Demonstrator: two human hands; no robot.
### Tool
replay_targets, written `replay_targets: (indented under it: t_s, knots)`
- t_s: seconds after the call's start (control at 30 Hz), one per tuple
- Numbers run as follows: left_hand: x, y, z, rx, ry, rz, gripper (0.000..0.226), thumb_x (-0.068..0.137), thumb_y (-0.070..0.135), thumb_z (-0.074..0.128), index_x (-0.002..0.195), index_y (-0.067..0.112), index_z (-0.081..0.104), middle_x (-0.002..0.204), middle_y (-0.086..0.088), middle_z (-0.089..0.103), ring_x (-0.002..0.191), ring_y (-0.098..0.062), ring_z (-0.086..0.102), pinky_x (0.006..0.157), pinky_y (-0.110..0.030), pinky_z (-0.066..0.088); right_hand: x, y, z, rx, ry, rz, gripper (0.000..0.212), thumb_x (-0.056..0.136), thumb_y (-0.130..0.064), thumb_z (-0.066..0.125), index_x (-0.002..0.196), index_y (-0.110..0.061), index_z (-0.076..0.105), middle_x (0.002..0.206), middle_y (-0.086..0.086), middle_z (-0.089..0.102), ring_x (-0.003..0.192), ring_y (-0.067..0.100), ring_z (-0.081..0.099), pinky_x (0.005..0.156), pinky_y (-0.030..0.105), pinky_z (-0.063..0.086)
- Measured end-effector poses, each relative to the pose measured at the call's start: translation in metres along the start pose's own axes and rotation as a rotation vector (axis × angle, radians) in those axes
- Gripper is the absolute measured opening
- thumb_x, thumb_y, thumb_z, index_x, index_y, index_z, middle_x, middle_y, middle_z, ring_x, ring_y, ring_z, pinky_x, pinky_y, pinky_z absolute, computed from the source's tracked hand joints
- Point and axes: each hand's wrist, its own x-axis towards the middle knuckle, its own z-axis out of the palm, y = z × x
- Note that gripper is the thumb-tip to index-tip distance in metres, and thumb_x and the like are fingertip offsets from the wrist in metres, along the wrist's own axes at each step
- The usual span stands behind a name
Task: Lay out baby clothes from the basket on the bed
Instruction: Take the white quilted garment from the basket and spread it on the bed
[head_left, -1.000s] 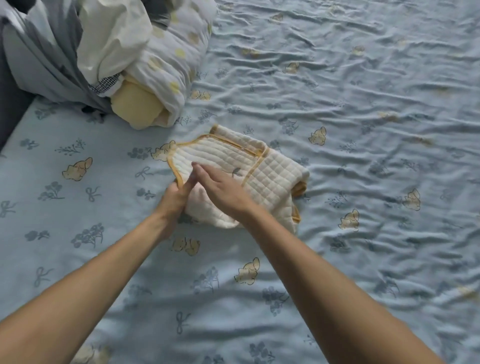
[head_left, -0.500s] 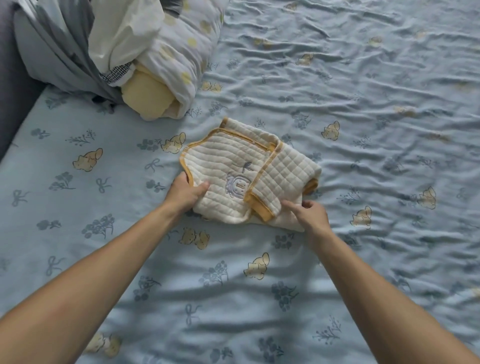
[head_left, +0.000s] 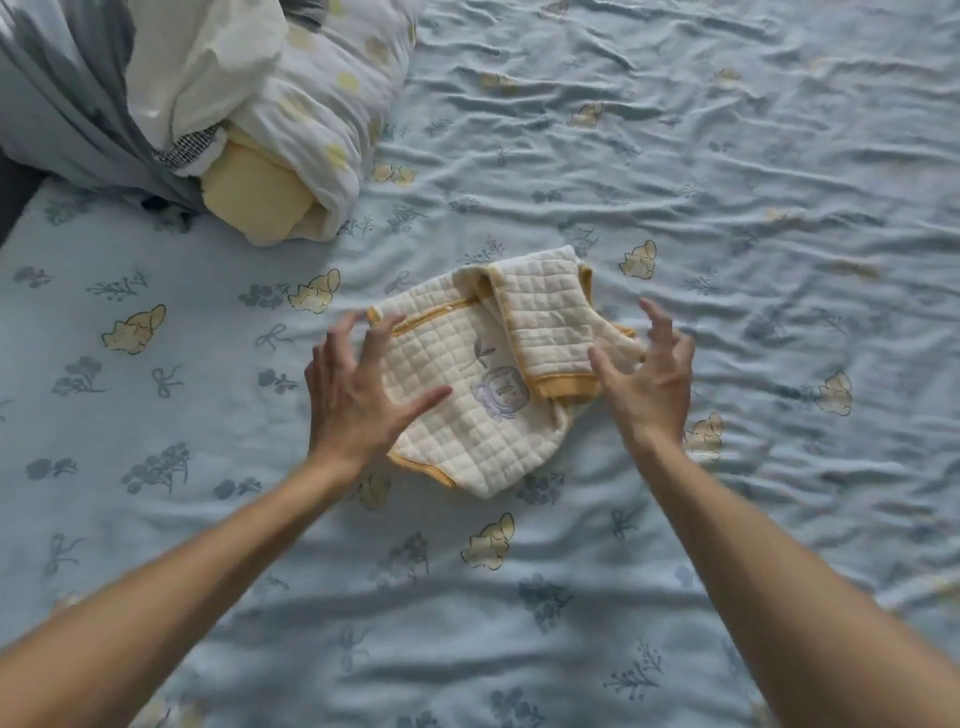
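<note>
A cream quilted baby top (head_left: 467, 395) with yellow trim and a small embroidered animal lies folded on the light blue printed bed sheet (head_left: 727, 208). One sleeve with a yellow cuff is folded across its front. My left hand (head_left: 358, 395) hovers at the garment's left edge with fingers spread, holding nothing. On the garment's right side is my right hand (head_left: 647, 374), its fingers spread and curled, also holding nothing. No basket is in view.
A bundle of bedding (head_left: 218, 104), grey, white and yellow-dotted, with a pale yellow pillow (head_left: 254, 200) poking out, is piled at the far left. The dark edge of the bed (head_left: 13, 192) shows at the left. Wrinkled sheet stretches to the right.
Both hands gripped the garment's lower edges half a second ago; now they have let go and lifted with fingers spread. The garment lies slightly turned on the sheet.
</note>
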Motion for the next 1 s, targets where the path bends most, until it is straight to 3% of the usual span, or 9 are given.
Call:
replay_targets:
  t_s: [0.07,0.17,0.3,0.47,0.63,0.73,0.8,0.87,1.0]
  knots:
    - [0.053,-0.008,0.0,0.255,-0.164,0.266,0.089,0.063,0.059,0.075,0.139,0.032,0.04,0.151,-0.015,0.022,0.141,-0.034,0.015,0.113,-0.051,0.013,-0.047,0.01,0.011,0.043,-0.006,-0.083,0.068,0.079,-0.039,0.071,0.134,-0.041,0.031,0.117,0.007,0.046,0.092,0.021,0.056,0.057,0.024,0.046]
    - [0.109,0.001,0.008,0.545,-0.512,0.418,0.098,0.063,0.059,0.075,0.144,0.046,0.022,0.157,-0.014,0.009,0.145,-0.036,-0.005,0.111,-0.06,-0.009,-0.105,0.015,0.031,0.084,-0.137,-0.051,0.074,0.077,-0.048,0.07,0.134,-0.051,0.024,0.104,-0.002,0.048,0.078,0.015,0.058,0.057,0.026,0.049]
    - [0.125,0.016,0.026,0.647,-0.793,0.422,0.104,0.068,0.05,0.077,0.146,0.049,0.008,0.154,-0.014,0.021,0.145,-0.034,0.008,0.112,-0.06,-0.005,-0.108,0.007,0.053,0.194,-0.136,0.103,0.081,0.078,-0.053,0.067,0.143,-0.05,0.019,0.123,0.002,0.056,0.096,0.019,0.058,0.075,0.03,0.048]
    - [0.122,0.017,0.029,0.685,-0.794,0.379,0.106,0.066,0.052,0.078,0.146,0.048,0.008,0.141,-0.017,0.037,0.136,-0.032,0.028,0.114,-0.057,0.001,-0.072,0.009,0.059,0.282,-0.179,0.085,0.088,0.077,-0.039,0.073,0.146,-0.045,0.018,0.132,0.006,0.053,0.115,0.023,0.056,0.093,0.032,0.047]
    - [0.109,0.015,0.029,0.621,-0.716,0.364,0.097,0.072,0.052,0.072,0.148,0.04,0.014,0.127,-0.012,0.052,0.128,-0.028,0.041,0.116,-0.052,0.006,-0.045,0.016,0.038,0.179,-0.274,-0.018,0.084,0.077,-0.03,0.073,0.147,-0.035,0.026,0.125,0.007,0.056,0.109,0.022,0.057,0.088,0.033,0.049]
    - [0.093,0.012,0.025,0.454,-0.683,0.304,0.093,0.069,0.058,0.072,0.147,0.037,0.024,0.135,-0.006,0.054,0.125,-0.025,0.048,0.108,-0.04,0.026,-0.015,0.014,0.022,0.101,-0.276,-0.115,0.076,0.082,-0.017,0.068,0.146,-0.031,0.03,0.129,0.012,0.054,0.11,0.025,0.057,0.087,0.036,0.053]
    - [0.08,0.013,0.022,0.247,-0.687,0.186,0.092,0.067,0.056,0.075,0.145,0.037,0.029,0.142,-0.002,0.05,0.126,-0.025,0.048,0.102,-0.037,0.036,0.008,0.01,0.009,0.065,-0.297,-0.139,0.072,0.083,-0.01,0.065,0.145,-0.03,0.034,0.131,0.013,0.053,0.11,0.024,0.057,0.084,0.029,0.051]
    - [0.064,0.016,0.024,0.056,-0.7,0.131,0.089,0.069,0.05,0.077,0.145,0.034,0.033,0.146,0.001,0.045,0.129,-0.023,0.045,0.103,-0.037,0.038,0.032,0.009,-0.003,0.016,-0.399,-0.126,0.072,0.081,-0.003,0.064,0.143,-0.031,0.039,0.135,0.01,0.052,0.114,0.019,0.053,0.081,0.021,0.042]
    - [0.032,0.011,0.032,-0.104,-0.754,0.105,0.086,0.073,0.047,0.074,0.146,0.036,0.029,0.142,-0.002,0.049,0.124,-0.023,0.05,0.103,-0.038,0.04,0.056,0.011,-0.016,-0.088,-0.547,-0.106,0.071,0.079,-0.005,0.064,0.14,-0.034,0.042,0.136,0.009,0.053,0.118,0.024,0.053,0.085,0.027,0.044]
